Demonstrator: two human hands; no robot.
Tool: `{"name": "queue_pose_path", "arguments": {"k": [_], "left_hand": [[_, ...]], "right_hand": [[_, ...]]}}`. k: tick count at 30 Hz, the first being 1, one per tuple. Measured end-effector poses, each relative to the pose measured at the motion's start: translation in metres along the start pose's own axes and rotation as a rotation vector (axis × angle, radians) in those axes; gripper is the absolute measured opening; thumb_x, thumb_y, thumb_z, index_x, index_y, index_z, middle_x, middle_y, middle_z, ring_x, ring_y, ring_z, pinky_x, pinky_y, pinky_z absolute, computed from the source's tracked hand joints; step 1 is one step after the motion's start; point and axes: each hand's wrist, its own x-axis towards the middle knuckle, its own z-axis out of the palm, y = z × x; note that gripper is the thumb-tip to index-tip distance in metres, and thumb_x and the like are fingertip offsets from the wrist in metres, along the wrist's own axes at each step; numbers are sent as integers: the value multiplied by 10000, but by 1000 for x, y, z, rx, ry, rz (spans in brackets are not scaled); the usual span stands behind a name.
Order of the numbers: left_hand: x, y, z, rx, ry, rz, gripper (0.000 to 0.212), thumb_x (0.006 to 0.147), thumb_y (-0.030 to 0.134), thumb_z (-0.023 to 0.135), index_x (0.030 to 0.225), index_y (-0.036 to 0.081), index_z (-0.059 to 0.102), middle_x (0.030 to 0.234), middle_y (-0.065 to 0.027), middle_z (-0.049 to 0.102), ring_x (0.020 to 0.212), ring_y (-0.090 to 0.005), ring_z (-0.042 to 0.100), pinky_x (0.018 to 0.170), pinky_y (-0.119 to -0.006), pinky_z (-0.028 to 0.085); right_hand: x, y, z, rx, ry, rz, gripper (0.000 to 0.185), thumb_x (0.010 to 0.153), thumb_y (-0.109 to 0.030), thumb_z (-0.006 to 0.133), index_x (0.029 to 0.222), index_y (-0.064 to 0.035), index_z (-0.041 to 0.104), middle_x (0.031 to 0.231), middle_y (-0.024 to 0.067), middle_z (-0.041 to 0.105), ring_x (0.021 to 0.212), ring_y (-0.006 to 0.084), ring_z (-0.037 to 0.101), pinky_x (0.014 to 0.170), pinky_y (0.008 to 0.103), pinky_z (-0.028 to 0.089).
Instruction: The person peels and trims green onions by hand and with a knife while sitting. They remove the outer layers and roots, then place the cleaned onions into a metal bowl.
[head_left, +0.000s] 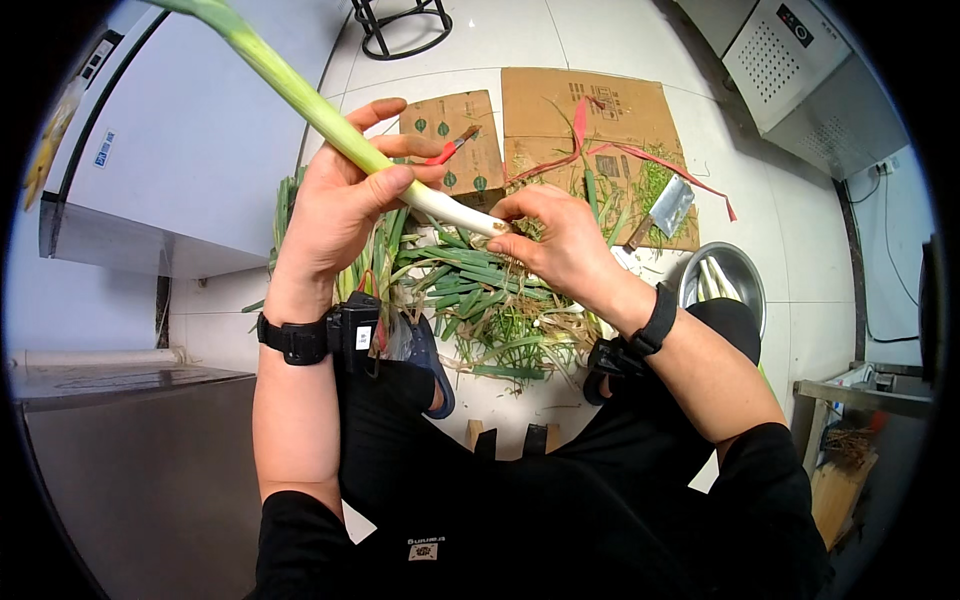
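Observation:
A long green onion (322, 116) slants across the view, its green end up at the top left and its white root end low at the centre. My left hand (349, 187) grips it around the lower stalk, the thumb lying over the pale part and the other fingers spread behind. The thumb and fingertips of my right hand (551, 232) meet at the root end, where a small brown patch shows. Below both hands, cut green leaves and root trimmings (487, 292) lie heaped on the floor.
Flattened cardboard (547, 161) bears a cleaver (667, 210), chopped bits and a pink plastic strip (581, 127). A red-handled knife (454, 144) rests on a cardboard box (480, 112). At right, a metal basin (754, 289) holds several white stalks. A white cabinet (202, 135) stands left.

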Motion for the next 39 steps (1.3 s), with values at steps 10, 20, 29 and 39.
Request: {"name": "queue_pose_path", "arguments": {"k": [10,20,29,39], "left_hand": [[2,-4,-2,-56,11,62,693,869,51,643,1417,-38,228,1136,-216,617,974,-285,672,821,-353,564],[3,-7,-9,-60,-5,62,689,880,94,653,1431,4,250,1163,-198,609,1001,-290,665,856,-374,562],[2,-5,-24,-107,75,120,647,897,73,629,1420,15,253,1190,-202,587,1035,-295,649,858,-389,570],[-1,-3,-25,-87,15,74,718,837,46,673,1421,9,257,1173,-208,585,1045,-324,637,923,-440,531]], "right_hand": [[-1,-4,-5,-9,27,27,260,708,-183,792,850,-49,620,805,89,629,809,284,594,722,390,469],[-2,-3,-2,39,70,37,272,706,-180,803,766,-50,572,737,75,589,754,280,564,677,390,448],[-2,7,-10,194,193,229,253,737,-137,800,761,-23,576,678,64,602,639,166,567,588,311,449],[4,10,-22,100,81,386,245,759,-85,759,728,12,536,623,85,548,593,174,528,653,325,486]]}}
